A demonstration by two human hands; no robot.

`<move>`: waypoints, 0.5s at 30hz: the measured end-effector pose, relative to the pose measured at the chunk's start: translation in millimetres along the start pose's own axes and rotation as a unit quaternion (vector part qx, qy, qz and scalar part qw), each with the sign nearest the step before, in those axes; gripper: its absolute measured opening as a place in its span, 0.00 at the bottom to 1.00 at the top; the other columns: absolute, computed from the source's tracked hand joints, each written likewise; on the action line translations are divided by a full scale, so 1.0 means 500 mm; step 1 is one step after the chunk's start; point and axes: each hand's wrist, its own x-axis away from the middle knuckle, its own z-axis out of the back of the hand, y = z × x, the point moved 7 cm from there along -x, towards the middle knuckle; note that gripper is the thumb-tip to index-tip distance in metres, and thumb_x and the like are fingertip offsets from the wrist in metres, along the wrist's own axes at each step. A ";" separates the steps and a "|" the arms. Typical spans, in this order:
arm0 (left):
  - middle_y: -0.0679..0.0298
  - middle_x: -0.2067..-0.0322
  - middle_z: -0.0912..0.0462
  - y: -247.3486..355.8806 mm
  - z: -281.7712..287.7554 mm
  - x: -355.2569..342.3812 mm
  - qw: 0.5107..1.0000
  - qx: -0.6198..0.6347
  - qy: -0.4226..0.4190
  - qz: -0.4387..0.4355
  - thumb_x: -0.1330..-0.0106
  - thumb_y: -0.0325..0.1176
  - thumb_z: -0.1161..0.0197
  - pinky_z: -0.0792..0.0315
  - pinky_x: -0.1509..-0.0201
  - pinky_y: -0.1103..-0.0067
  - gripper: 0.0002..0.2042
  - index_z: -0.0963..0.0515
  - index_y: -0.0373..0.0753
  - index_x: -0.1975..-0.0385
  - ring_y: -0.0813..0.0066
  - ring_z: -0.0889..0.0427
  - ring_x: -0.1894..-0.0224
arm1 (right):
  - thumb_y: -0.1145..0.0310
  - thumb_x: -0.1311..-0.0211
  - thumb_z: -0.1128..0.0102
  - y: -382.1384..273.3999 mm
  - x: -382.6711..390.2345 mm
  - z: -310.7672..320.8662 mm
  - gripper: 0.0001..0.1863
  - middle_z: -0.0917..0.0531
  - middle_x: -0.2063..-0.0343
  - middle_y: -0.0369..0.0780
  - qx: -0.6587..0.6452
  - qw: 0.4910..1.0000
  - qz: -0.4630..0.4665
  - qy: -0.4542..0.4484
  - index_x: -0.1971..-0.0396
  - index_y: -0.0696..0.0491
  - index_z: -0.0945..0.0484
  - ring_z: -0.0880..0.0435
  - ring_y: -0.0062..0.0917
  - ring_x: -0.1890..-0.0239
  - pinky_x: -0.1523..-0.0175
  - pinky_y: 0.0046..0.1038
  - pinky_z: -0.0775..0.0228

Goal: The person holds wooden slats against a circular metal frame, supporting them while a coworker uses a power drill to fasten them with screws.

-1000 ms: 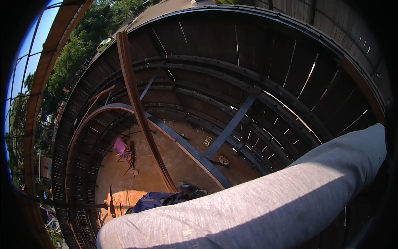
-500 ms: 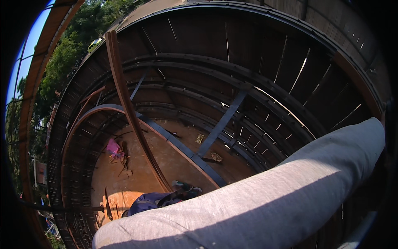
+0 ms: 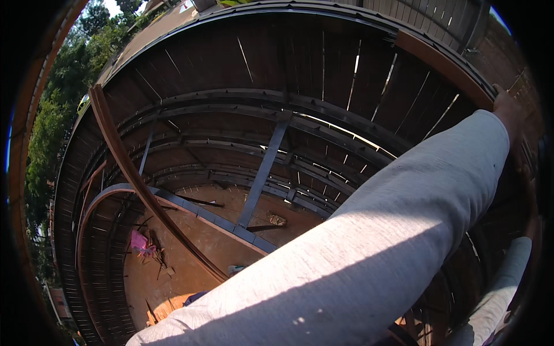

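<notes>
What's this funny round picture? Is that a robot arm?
No, it's a person! A camera on their head looks down, and its wide lens bends straight edges. The big grey sleeve is on their left arm. Their left hand is by a reddish-brown strip at the top of a curved, dark wall. Inside, a pink thing lies on a brown floor. The right hand is dim at the edge. I can't tell whether either hand holds anything.

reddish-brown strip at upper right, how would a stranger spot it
Start at the dark curved wall. Follow its rim right, toward the left hand; the strip runs just inside. Its reddish-brown face stands out from darker, gapped panels.
</notes>
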 end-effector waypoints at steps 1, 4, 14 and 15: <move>0.62 0.27 0.23 0.016 0.002 0.002 1.000 0.005 0.009 -0.009 0.45 0.74 0.30 0.45 0.23 0.36 0.48 0.24 0.51 0.27 0.56 0.26 0.25 | 0.27 0.38 0.38 0.022 0.012 -0.002 0.50 0.14 0.44 0.57 0.007 1.000 0.005 0.010 0.32 0.56 0.23 0.16 0.52 0.38 0.34 0.45 0.26; 0.59 0.35 0.17 0.030 0.029 0.091 0.996 0.003 0.079 -0.034 0.54 0.81 0.29 0.33 0.28 0.52 0.52 0.18 0.47 0.34 0.57 0.19 0.32 | 0.21 0.41 0.41 -0.056 0.028 -0.004 0.51 0.10 0.50 0.54 -0.002 0.998 -0.061 -0.024 0.33 0.51 0.20 0.12 0.52 0.44 0.38 0.49 0.22; 0.42 0.55 0.10 0.012 0.083 0.132 0.994 -0.069 0.053 -0.060 0.55 0.85 0.33 0.17 0.41 0.60 0.53 0.10 0.31 0.54 0.49 0.08 0.50 | 0.16 0.49 0.41 -0.157 0.023 0.097 0.51 0.09 0.60 0.53 0.032 0.995 -0.090 0.023 0.57 0.56 0.11 0.09 0.49 0.53 0.45 0.49 0.18; 0.40 0.57 0.09 0.016 0.087 0.134 0.993 -0.068 0.066 -0.064 0.53 0.85 0.34 0.17 0.42 0.59 0.53 0.10 0.29 0.57 0.48 0.08 0.52 | 0.15 0.50 0.41 -0.153 0.024 0.093 0.52 0.09 0.60 0.53 0.032 0.995 -0.095 0.008 0.57 0.56 0.11 0.09 0.49 0.53 0.45 0.49 0.18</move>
